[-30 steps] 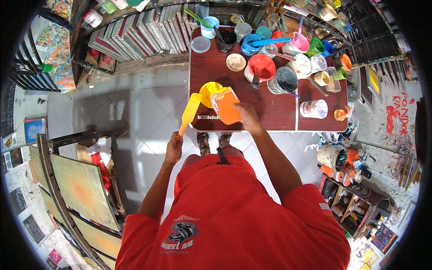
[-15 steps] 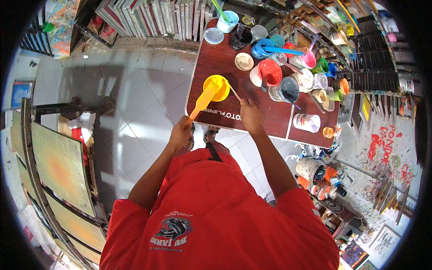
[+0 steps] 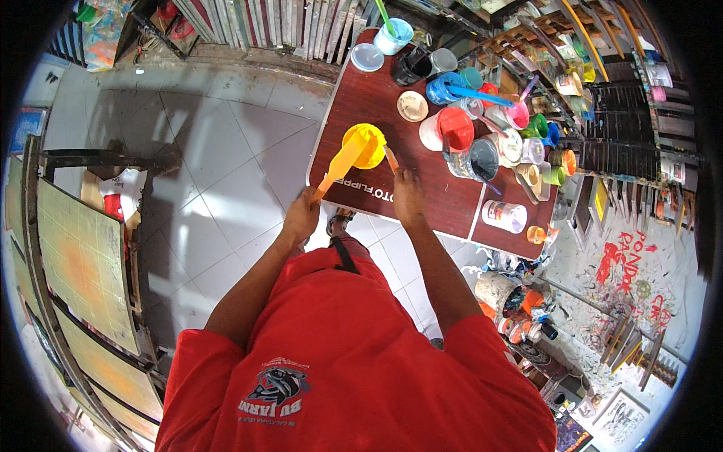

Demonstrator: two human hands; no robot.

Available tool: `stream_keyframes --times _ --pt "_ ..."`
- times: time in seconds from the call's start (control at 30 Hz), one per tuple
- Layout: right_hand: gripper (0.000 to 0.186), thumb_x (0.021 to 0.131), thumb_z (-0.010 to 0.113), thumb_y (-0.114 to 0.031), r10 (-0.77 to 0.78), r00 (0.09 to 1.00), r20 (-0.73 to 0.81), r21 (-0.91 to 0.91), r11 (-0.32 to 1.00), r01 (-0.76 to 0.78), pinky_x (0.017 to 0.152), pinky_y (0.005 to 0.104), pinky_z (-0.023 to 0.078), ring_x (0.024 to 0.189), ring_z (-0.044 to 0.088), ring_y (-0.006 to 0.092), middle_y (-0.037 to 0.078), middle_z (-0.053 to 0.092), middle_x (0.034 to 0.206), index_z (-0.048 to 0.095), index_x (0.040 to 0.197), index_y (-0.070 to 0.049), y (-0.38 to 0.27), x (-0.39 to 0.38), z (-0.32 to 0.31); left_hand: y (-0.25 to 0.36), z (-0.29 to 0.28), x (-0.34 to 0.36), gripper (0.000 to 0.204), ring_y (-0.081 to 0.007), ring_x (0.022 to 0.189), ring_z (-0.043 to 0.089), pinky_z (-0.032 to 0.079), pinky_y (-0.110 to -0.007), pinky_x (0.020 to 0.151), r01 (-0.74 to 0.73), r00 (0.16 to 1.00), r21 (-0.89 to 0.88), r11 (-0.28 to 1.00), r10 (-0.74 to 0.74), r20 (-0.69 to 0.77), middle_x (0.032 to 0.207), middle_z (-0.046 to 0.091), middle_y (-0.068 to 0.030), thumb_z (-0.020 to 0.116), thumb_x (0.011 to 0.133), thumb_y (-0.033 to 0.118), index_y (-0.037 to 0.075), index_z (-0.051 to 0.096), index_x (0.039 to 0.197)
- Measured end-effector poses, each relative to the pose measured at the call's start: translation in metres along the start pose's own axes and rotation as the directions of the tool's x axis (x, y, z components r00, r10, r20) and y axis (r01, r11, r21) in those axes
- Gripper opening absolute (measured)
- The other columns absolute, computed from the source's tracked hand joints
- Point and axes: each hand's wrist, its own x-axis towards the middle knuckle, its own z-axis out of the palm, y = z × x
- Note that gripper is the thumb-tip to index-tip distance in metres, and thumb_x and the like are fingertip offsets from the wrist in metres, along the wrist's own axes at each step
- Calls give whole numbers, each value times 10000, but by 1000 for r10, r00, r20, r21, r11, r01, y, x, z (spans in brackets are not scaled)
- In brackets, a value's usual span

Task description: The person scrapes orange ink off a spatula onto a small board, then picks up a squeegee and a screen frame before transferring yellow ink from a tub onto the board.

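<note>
My left hand [image 3: 303, 217] is closed round the orange handle of a broad spatula [image 3: 347, 155] coated in yellow paint. The spatula's far end lies over a round tub of yellow paint [image 3: 372, 157] near the left edge of the dark red table [image 3: 343, 105]. My right hand [image 3: 407, 197] grips a small narrow orange stirring stick [image 3: 391, 160], whose tip is at the tub's right rim. From this view I cannot tell whether its tip touches the paint.
To the right of the yellow tub stand several paint pots, among them a red one [image 3: 454, 129] and a dark grey one [image 3: 483, 158]. A white jar [image 3: 504, 216] lies on its side near the table's right end. At the left stands a rack of framed screens [image 3: 83, 264].
My right hand has turned the stick, which now shows a broader orange side and stands steeper at the rim. The spatula stays over the tub. The whole view has shifted slightly.
</note>
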Motion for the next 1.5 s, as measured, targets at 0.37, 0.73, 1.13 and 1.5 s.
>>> stream_keyframes --times 0.37,0.73,1.13,1.5 --pt "158 891 498 -152 43 992 -119 75 997 -34 665 431 512 776 625 333 149 605 838 591 916 -26 2 19 -18 -4 0 -1 239 -398 818 630 474 -460 680 7 999 -12 1000 -7 -40 858 631 -222 441 914 174 55 478 1118" --pt "207 860 538 -155 -89 993 -77 -73 994 83 705 398 519 847 614 286 103 592 931 596 1037 -63 7 30 3 -5 6 -6 296 -452 860 598 462 -510 756 111 994 -126 986 -112 0 870 617 -278 483 885 159 36 485 1155" --pt "264 804 542 -88 -173 984 -43 -252 955 157 705 371 520 855 593 255 95 590 955 572 1061 -39 29 45 21 3 9 -9 282 -461 858 590 457 -526 737 25 999 -73 997 -29 -47 870 615 -280 460 885 139 38 467 1149" --pt "242 861 523 -141 -98 993 -59 -101 991 92 712 389 525 905 609 290 103 602 975 587 1077 -51 34 45 -20 -8 12 -9 163 -273 613 607 454 -394 553 13 995 -28 1000 -16 -97 681 590 -125 412 924 159 43 491 1008"
